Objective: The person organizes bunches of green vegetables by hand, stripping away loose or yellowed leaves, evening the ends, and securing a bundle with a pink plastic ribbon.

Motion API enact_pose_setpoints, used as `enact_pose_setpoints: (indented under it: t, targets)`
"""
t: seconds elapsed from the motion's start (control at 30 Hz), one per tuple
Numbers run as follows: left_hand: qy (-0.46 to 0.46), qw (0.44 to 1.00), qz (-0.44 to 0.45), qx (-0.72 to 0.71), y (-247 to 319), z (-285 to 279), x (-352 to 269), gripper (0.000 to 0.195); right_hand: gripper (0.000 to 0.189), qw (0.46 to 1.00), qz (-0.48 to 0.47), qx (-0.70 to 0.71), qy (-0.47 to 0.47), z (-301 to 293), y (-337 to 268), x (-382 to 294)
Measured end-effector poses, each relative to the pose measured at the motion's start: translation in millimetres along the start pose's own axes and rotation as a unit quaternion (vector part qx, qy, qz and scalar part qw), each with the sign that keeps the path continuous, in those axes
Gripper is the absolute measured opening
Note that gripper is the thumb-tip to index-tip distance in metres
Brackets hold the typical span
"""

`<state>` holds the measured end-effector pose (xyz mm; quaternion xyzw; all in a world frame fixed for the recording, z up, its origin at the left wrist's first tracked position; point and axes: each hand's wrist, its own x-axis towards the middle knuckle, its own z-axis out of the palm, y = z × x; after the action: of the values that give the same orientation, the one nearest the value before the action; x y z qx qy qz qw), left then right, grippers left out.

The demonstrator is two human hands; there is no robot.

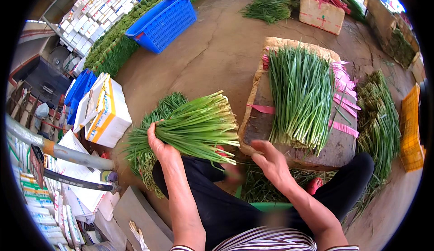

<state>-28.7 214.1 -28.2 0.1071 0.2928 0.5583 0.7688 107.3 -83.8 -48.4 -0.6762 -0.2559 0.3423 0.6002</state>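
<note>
Between my knees on the left, my left hand grips a loose bunch of garlic chives by the leafy side, with the pale cut ends pointing right. My right hand, blurred, holds nothing; its fingers are apart near the front left corner of a low work block with a dark top. A wide layer of chives lies on that block, pale ends towards me. Pink ribbon strips run under it and stick out on both sides. Below my left hand, more chives are heaped on the floor.
Further chives lie right of the block, beside a yellow crate. A white foam box and a metal pole stand left. Ahead are a blue basket, a foam box topped with pink ribbons, and chives.
</note>
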Motion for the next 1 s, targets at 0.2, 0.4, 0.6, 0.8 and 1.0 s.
enact_pose_setpoints:
  t: [0.2, 0.4, 0.6, 0.8, 1.0]
  targets:
    - [-0.064, 0.996, -0.063, 0.016, -4, -5, -1, 0.011, 0.042, 0.906, 0.185, 0.331, -0.186, 36, -8, 63]
    - [-0.089, 0.994, -0.053, 0.020, 6, -19, 17, 0.011, 0.021, 0.894, 0.108, 0.408, -0.150, 32, 13, 42]
    - [-0.134, 0.990, -0.009, 0.031, 12, -19, 15, 0.013, 0.028, 0.954, 0.044, 0.136, -0.264, -31, 57, -15]
    - [-0.191, 0.981, -0.019, 0.014, 2, -1, -1, 0.022, 0.029, 0.840, -0.002, -0.511, -0.185, -42, 78, -49]
    - [-0.235, 0.971, 0.014, 0.034, -4, 1, -15, 0.035, 0.015, 0.969, -0.200, -0.058, 0.131, -1, -51, 0]
